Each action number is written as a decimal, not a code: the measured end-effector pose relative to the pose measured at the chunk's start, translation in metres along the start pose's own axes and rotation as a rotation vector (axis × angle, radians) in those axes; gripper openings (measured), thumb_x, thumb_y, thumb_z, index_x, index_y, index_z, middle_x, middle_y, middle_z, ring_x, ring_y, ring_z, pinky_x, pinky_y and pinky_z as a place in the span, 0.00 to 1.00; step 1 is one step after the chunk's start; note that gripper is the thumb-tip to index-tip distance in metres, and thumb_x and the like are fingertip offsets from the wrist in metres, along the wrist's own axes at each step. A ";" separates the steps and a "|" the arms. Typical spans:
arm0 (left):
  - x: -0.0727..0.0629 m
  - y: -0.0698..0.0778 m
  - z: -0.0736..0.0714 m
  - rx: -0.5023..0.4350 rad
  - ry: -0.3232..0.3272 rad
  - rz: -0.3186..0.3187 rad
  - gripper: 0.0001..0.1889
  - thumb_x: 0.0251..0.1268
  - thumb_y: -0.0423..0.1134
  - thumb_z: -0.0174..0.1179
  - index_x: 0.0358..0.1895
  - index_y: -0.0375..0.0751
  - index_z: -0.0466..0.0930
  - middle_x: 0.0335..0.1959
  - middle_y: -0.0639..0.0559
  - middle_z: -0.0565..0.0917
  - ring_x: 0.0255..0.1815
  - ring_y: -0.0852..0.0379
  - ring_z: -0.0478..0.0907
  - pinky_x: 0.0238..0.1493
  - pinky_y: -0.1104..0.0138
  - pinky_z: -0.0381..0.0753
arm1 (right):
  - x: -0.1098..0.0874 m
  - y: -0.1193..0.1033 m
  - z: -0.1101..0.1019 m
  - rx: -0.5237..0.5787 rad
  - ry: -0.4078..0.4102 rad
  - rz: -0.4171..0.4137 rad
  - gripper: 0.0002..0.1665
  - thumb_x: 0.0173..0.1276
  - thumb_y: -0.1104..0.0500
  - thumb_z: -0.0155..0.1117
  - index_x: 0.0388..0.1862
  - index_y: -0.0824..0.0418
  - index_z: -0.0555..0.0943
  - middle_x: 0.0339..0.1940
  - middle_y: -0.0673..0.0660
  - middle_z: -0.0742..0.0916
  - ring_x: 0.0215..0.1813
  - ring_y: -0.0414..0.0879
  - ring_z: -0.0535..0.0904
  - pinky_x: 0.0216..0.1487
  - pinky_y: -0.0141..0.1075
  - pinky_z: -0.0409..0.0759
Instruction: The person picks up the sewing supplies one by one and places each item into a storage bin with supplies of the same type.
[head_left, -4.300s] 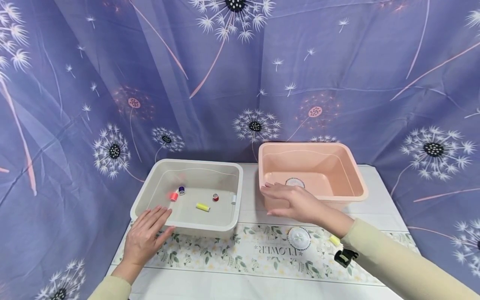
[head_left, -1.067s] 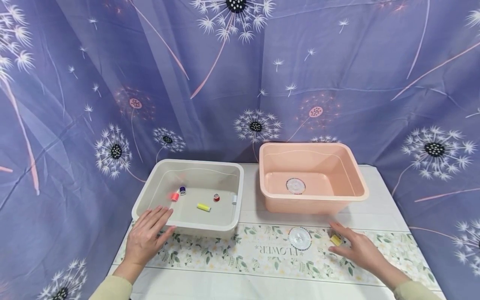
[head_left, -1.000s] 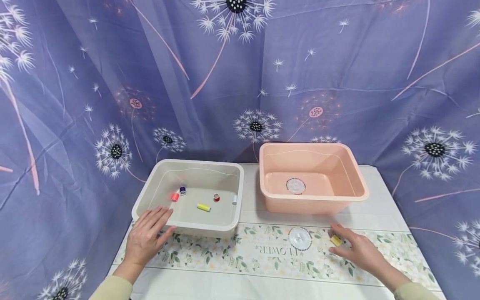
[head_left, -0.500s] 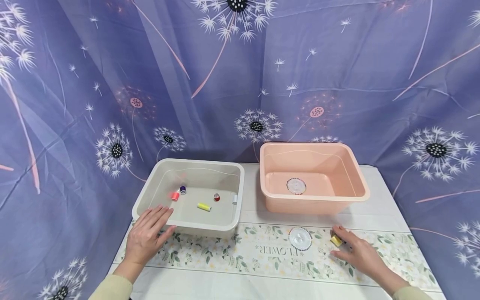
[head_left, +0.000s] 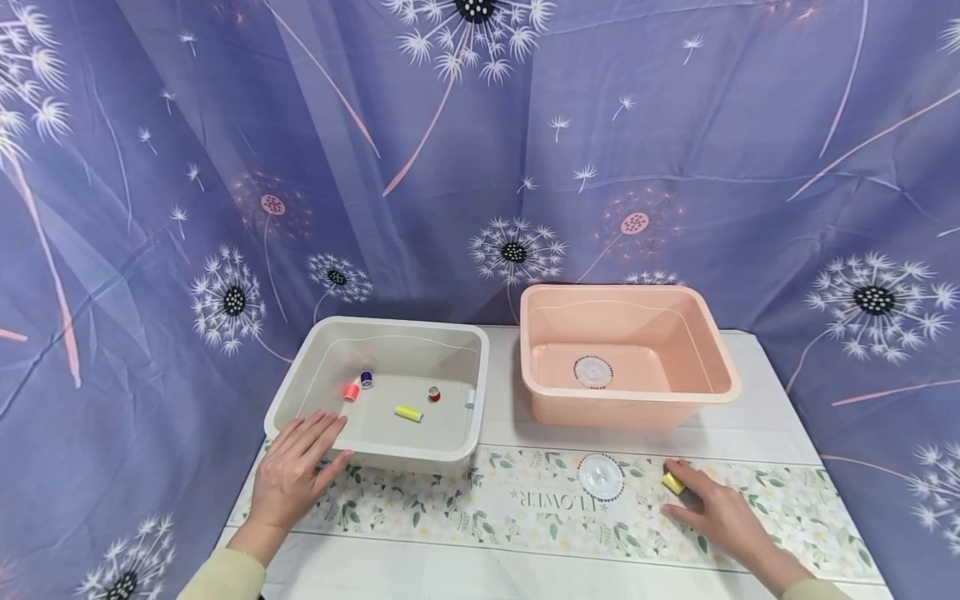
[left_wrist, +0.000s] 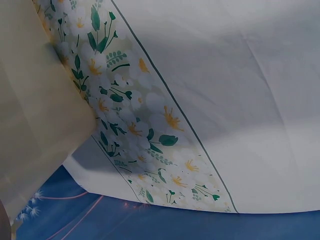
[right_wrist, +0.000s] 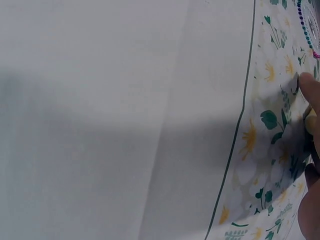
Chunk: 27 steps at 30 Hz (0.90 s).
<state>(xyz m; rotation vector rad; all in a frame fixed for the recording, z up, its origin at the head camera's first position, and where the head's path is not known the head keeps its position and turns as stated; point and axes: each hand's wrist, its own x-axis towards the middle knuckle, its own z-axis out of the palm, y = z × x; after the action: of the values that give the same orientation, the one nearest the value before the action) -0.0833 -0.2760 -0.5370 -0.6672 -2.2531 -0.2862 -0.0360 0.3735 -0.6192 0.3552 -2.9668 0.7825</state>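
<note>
Yellow spool (head_left: pixel 672 483) sits at the forefinger of a person's right hand (head_left: pixel 712 508), thumb spread wide of it, on the floral cloth (head_left: pixel 517 533). Nearby lies a bead-edged disc (head_left: pixel 601 477), below a peach bin (head_left: pixel 615 412). Fingers outstretched, the left hand (head_left: pixel 291 477) hovers over a gray bin's (head_left: pixel 412 457) near rim.

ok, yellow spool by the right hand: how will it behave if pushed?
The yellow spool would likely roll: it looks cylindrical and lies on its side. Probably light, being small beside the right hand. Probably stiff too; its visible edges look straight.
</note>
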 end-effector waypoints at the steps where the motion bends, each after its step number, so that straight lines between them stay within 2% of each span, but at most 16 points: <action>1: 0.000 0.000 0.000 0.001 0.000 0.001 0.36 0.84 0.67 0.44 0.61 0.38 0.88 0.54 0.38 0.90 0.56 0.36 0.87 0.86 0.66 0.56 | 0.000 0.000 0.000 0.003 -0.005 0.006 0.43 0.62 0.48 0.84 0.72 0.65 0.80 0.68 0.72 0.83 0.61 0.73 0.84 0.60 0.70 0.81; 11: 0.000 0.000 -0.001 0.005 -0.005 -0.003 0.36 0.84 0.67 0.45 0.61 0.38 0.88 0.55 0.39 0.90 0.56 0.37 0.87 0.86 0.66 0.56 | 0.001 -0.001 -0.001 -0.001 -0.067 0.063 0.35 0.70 0.54 0.77 0.73 0.62 0.80 0.68 0.69 0.84 0.59 0.69 0.87 0.57 0.66 0.84; 23: 0.001 0.001 0.001 -0.010 0.022 0.002 0.35 0.84 0.67 0.46 0.61 0.39 0.88 0.55 0.40 0.91 0.56 0.37 0.88 0.85 0.66 0.57 | 0.004 0.000 -0.001 -0.016 -0.070 0.072 0.32 0.70 0.60 0.76 0.72 0.60 0.81 0.64 0.68 0.86 0.50 0.65 0.90 0.49 0.63 0.88; 27: 0.001 0.001 0.001 -0.010 0.023 0.002 0.35 0.84 0.67 0.46 0.61 0.39 0.88 0.55 0.40 0.91 0.56 0.37 0.88 0.85 0.66 0.57 | 0.004 0.001 0.000 -0.051 -0.047 0.040 0.31 0.68 0.61 0.78 0.70 0.60 0.84 0.59 0.67 0.89 0.44 0.59 0.91 0.42 0.55 0.90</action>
<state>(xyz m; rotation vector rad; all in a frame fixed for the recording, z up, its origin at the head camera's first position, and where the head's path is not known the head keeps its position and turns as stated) -0.0836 -0.2745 -0.5371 -0.6682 -2.2300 -0.3029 -0.0402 0.3732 -0.6189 0.3172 -3.0403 0.7108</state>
